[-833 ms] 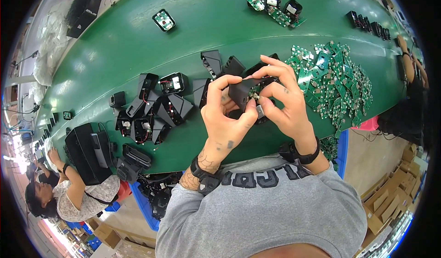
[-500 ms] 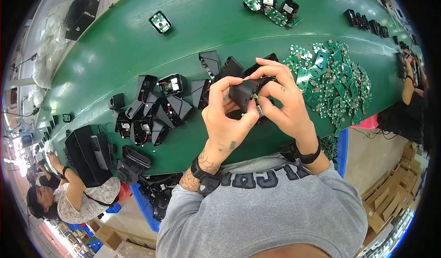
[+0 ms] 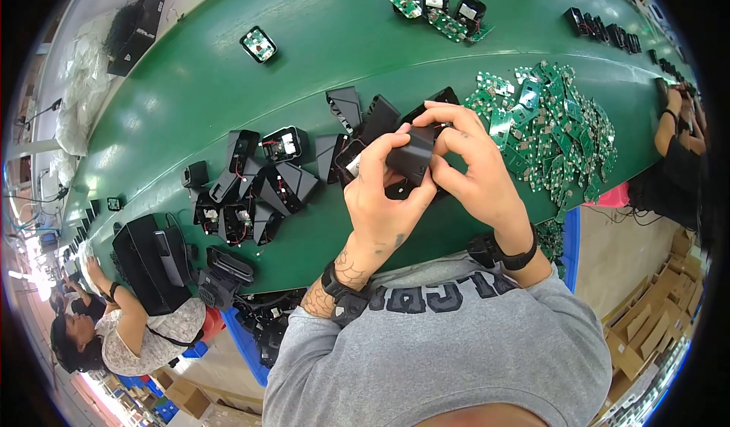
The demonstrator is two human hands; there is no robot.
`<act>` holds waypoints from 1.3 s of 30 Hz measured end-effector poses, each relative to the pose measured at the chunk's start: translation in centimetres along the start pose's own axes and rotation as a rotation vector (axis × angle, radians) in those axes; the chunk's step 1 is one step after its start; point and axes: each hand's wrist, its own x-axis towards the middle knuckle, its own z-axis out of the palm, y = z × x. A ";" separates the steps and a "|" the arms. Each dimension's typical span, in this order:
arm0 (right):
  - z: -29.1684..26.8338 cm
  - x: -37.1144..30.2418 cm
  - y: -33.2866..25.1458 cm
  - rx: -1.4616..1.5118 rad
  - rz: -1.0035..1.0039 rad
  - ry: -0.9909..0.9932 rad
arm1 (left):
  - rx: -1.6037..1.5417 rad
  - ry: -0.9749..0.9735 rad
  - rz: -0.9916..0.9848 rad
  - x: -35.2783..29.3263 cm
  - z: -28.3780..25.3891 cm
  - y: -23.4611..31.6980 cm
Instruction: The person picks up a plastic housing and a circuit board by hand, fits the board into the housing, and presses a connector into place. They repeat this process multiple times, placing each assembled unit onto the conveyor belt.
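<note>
Between my two hands is a black plastic housing (image 3: pixel 411 155), held a little above the green table. My left hand (image 3: pixel 384 199) grips its left side with thumb and fingers curled. On the other side my right hand (image 3: pixel 475 161) pinches it, index finger over the top edge and thumb at the lower right. The inside of the housing faces away from view. Just beyond my fingers lie more black housings (image 3: pixel 380 117). Left of my hands sits a cluster of opened black housings (image 3: pixel 277 187), some with red wires and white parts inside.
A heap of green circuit boards (image 3: pixel 559 130) covers the table on the right. Housings with boards (image 3: pixel 437 9) stand at the far side, and a lone housing with a board (image 3: pixel 258 44) lies far left. A person (image 3: pixel 129 328) works at left near a large black box (image 3: pixel 152 263).
The housing has been turned between my hands, so its smooth dark face now shows where an edge with small parts was visible. Both hands still hold it.
</note>
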 end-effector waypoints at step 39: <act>-0.2 0.5 -0.9 -0.230 -0.268 0.237 | -0.620 -0.083 -0.450 1.5 -2.7 1.6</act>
